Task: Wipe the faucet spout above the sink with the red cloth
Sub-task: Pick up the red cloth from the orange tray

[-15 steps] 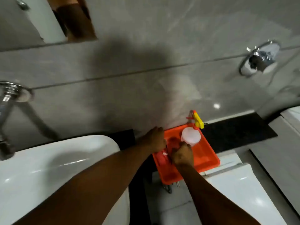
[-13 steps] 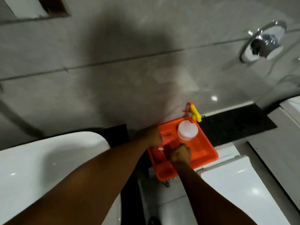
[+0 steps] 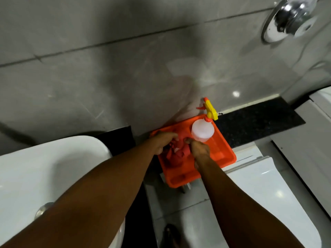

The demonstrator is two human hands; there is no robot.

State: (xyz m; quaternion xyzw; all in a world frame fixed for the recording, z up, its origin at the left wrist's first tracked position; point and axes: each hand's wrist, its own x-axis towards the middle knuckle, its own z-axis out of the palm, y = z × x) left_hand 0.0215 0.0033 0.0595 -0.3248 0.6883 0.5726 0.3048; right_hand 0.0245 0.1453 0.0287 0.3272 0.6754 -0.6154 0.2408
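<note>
The red cloth point(image 3: 176, 154) lies bunched in the orange tray point(image 3: 222, 154), which rests on the toilet tank. My left hand point(image 3: 163, 143) grips the cloth's left side and my right hand point(image 3: 198, 149) grips its right side, both down in the tray. The white sink point(image 3: 44, 172) fills the lower left, with its drain point(image 3: 43, 210) showing beside my left forearm. The faucet spout is out of view.
A translucent spray bottle point(image 3: 203, 130) with a yellow trigger stands at the tray's far corner, close to my right hand. The white toilet lid point(image 3: 265, 197) lies lower right. A chrome wall valve point(image 3: 290, 18) sits top right. Grey tiled wall is ahead.
The view has swung right and down, so the faucet at the left edge is gone. Both hands stayed in the tray and have gathered the red cloth between them.
</note>
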